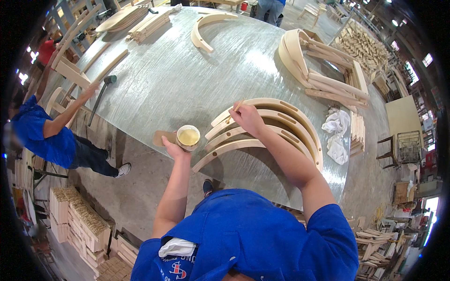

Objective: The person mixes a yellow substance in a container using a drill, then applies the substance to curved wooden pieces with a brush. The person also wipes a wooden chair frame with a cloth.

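My left hand [175, 148] is wrapped round a small cup [188, 136] of pale yellow, glue-like liquid, at the table's near edge. A flat brown piece [161, 137] juts out beside the cup, by my thumb. In my right hand [248, 119] a thin wooden stick [239, 104] is pinched; its lower tip is partly hidden. That hand is over several curved wooden parts [262, 113], which lie nested side by side on the metal-topped table [159, 79]. Holes and slots show along their upper edges.
Another curved part [200, 33] lies at the far side. Bent and straight wooden frames [323, 70] are stacked at the right, with white rags [336, 133] nearer. At the left a co-worker [49, 131] in blue stands beside a chair frame and a black mallet [109, 80].
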Tool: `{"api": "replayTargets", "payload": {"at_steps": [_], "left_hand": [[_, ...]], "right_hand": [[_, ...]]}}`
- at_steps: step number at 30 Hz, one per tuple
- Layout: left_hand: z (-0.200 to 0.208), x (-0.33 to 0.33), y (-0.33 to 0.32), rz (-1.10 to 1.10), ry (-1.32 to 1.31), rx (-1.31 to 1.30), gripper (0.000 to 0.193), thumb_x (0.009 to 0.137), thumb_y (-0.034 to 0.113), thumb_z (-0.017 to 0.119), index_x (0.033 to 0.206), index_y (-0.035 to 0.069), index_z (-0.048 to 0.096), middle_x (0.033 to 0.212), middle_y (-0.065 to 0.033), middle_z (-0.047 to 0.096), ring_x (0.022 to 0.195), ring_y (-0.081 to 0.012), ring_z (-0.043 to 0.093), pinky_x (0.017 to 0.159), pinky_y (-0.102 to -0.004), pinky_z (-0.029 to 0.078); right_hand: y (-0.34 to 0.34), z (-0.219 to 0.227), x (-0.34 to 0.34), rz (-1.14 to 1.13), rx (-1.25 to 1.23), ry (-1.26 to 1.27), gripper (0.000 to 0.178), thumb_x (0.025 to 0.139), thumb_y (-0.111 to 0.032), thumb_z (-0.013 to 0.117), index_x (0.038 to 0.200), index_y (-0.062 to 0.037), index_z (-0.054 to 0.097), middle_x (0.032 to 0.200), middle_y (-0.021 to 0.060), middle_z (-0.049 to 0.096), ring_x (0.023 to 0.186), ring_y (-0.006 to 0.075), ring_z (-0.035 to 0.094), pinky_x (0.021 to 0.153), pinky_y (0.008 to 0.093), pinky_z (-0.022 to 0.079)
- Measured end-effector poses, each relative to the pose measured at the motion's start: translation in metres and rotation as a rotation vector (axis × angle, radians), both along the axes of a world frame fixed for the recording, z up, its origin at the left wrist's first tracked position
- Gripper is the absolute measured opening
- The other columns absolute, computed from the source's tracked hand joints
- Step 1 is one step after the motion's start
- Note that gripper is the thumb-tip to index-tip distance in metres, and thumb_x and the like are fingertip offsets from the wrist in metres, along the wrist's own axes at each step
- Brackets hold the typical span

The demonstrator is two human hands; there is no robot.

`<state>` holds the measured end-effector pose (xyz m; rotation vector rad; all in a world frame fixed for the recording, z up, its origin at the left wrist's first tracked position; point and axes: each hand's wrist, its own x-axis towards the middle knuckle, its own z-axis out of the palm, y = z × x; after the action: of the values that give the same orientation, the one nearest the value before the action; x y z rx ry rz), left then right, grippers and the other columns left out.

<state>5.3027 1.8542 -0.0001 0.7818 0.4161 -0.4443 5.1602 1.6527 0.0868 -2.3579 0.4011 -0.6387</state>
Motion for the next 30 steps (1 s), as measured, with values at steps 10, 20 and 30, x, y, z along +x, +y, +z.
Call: {"api": "replayTargets", "payload": {"at_steps": [10, 20, 30], "left_hand": [[0.001, -0.004, 0.006, -0.05, -0.017, -0.041, 0.057, 0.092, 0.051, 0.031, 0.112, -0.001, 0.043, 0.108, -0.0132, 0.051, 0.103, -0.0276, 0.053, 0.087, -0.0414, 0.045], [0.004, -0.007, 0.001, -0.02, -0.047, 0.015, 0.054, 0.092, 0.049, 0.033, 0.11, 0.0, 0.044, 0.106, -0.0128, 0.051, 0.102, -0.0268, 0.053, 0.087, -0.0412, 0.045], [0.029, -0.03, -0.027, -0.136, -0.161, -0.005, 0.051, 0.093, 0.05, 0.033, 0.102, 0.001, 0.047, 0.099, -0.0135, 0.055, 0.095, -0.0262, 0.056, 0.085, -0.0394, 0.046]], "right_hand": [[-0.004, 0.007, 0.005, 0.028, -0.032, 0.046, 0.017, 0.084, -0.018, 0.053, 0.081, -0.0015, 0.05, 0.07, 0.0198, 0.056, 0.07, 0.0388, 0.056, 0.063, 0.0447, 0.043], [-0.004, 0.01, 0.011, 0.049, -0.03, 0.055, 0.022, 0.085, -0.022, 0.051, 0.08, -0.0004, 0.051, 0.071, 0.0208, 0.056, 0.071, 0.04, 0.055, 0.064, 0.0458, 0.043], [0.014, 0.052, -0.017, 0.022, 0.436, -0.153, 0.018, 0.086, -0.015, 0.06, 0.077, -0.0014, 0.052, 0.062, 0.0028, 0.056, 0.056, 0.0058, 0.052, 0.053, 0.0225, 0.042]]}}
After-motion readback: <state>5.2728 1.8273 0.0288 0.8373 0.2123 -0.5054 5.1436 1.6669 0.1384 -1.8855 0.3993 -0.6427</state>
